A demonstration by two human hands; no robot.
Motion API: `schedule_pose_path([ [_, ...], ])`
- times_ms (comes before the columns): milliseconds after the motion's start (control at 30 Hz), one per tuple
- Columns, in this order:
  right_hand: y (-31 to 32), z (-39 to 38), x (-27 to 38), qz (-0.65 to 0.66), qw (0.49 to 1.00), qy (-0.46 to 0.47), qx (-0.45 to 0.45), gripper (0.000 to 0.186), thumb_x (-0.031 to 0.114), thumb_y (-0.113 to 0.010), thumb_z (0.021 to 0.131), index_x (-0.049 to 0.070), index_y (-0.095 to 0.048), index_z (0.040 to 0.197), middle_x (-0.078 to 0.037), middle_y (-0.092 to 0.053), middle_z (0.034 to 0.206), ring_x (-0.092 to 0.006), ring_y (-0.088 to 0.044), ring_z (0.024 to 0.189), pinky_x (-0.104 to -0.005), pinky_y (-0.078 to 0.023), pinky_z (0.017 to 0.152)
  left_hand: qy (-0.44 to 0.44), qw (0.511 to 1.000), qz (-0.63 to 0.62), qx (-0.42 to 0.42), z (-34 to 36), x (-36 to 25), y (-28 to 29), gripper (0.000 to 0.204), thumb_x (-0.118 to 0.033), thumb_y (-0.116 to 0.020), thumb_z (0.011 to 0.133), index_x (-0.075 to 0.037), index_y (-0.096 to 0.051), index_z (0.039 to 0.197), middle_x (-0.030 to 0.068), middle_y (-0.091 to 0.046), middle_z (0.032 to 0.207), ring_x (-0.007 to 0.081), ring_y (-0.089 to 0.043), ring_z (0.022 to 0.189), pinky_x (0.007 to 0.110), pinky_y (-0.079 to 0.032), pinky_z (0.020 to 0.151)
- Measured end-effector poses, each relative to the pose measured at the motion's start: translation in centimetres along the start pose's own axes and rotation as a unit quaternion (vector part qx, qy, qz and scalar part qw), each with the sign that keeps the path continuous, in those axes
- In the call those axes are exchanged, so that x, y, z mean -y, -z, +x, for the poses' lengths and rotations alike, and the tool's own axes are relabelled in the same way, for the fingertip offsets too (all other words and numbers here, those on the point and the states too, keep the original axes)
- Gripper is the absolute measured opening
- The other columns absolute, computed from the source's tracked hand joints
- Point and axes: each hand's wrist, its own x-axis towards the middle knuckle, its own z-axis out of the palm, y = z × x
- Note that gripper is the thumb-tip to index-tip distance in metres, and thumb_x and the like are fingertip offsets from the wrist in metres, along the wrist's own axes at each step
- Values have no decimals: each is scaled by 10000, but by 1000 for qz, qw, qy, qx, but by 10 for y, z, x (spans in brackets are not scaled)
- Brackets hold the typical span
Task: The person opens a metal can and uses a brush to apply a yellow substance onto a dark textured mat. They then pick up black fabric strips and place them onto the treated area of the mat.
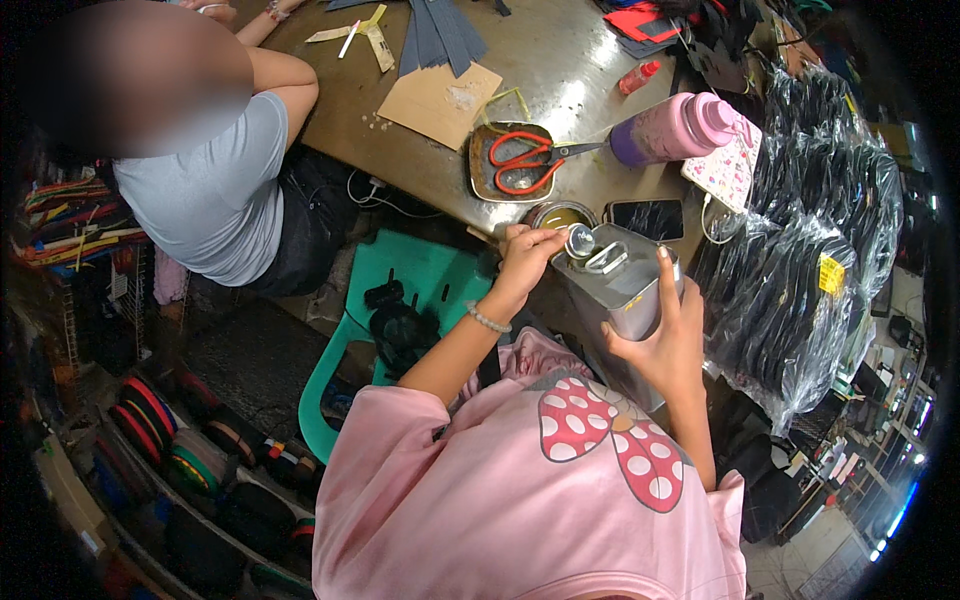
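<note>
At the table's edge, my left hand (528,262) pinches a small round silver cap (580,240) over the top of a square metal can (625,300). My right hand (660,340) grips the can's right side, thumb toward me and fingers spread along it. Just behind the cap is a round open container (562,218) with yellowish contents, partly hidden. A black phone (645,219) lies behind the can. Farther back, red-handled scissors (515,165) rest on a metal tray (485,140), beside a pink and purple bottle (665,135).
A seated co-worker (210,200) is at the table (350,130) on the left. A green chair (335,395) with dark items stands below its edge. Plastic-wrapped black stacks (790,280) crowd the right. Cut pieces (440,100) and a red small bottle (637,77) lie farther back.
</note>
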Motion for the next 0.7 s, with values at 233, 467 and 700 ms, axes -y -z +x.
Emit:
schedule_pose_path([
  [233, -1, -3, -2, -1, 1000, -7, -5, 1082, 318, -848, 529, 159, -333, 1467, -265, -468, 1173, -414, -498, 1062, -469, -426, 919, 26, 999, -10, -20, 6, 26, -1, 280, -250, -671, 884, 2, -719, 995, 53, -566, 957, 145, -508, 973, 252, -383, 869],
  [467, -2, -7, -6, 19, 1000, -10, -10, 1080, 307, -847, 530, 172, -329, 1468, -261, -462, 1186, -417, -493, 1075, -471, -422, 933, 6, 998, -50, -42, 11, 32, 8, 310, -231, -661, 901, 67, -691, 982, 78, -570, 1029, 147, -533, 982, 253, -401, 863],
  [700, -9, -18, -17, 41, 999, -9, -30, 1072, 309, -848, 530, 166, -334, 1460, -263, -451, 1205, -422, -482, 1102, -476, -415, 950, -103, 950, 261, -135, 6, -1, 13, 229, -356, -765, 762, -141, -757, 840, 80, -421, 960, 281, -392, 992, 385, -338, 894],
])
